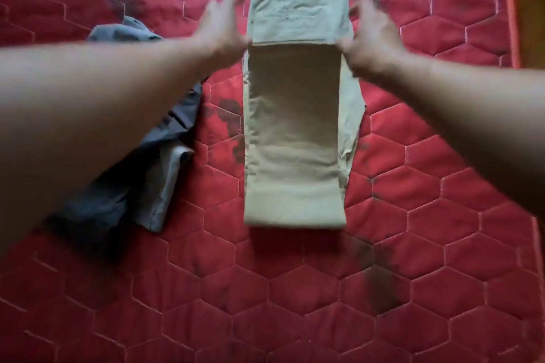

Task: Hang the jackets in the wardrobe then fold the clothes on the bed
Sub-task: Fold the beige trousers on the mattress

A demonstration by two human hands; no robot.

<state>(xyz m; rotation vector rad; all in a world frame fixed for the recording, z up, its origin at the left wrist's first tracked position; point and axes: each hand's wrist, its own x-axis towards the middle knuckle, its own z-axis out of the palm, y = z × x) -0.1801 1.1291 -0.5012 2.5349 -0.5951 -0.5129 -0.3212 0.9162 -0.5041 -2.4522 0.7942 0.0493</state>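
Bare forearms, bare left hand (221, 28), bare right hand (373, 35)

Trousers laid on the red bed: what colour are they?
The trousers are khaki beige; head view.

Khaki trousers (295, 132) folded on red quilted mattress (413, 274), hems laid just below waistband. Left hand (221, 29) and right hand (371, 35) at either end of hem edge, blurred. Grey garment (177, 115) crumpled just beside, at left.

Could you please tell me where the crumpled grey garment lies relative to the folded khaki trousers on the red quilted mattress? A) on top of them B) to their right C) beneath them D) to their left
D: the crumpled grey garment lies on the red quilted mattress left of the folded khaki trousers, apart from them.
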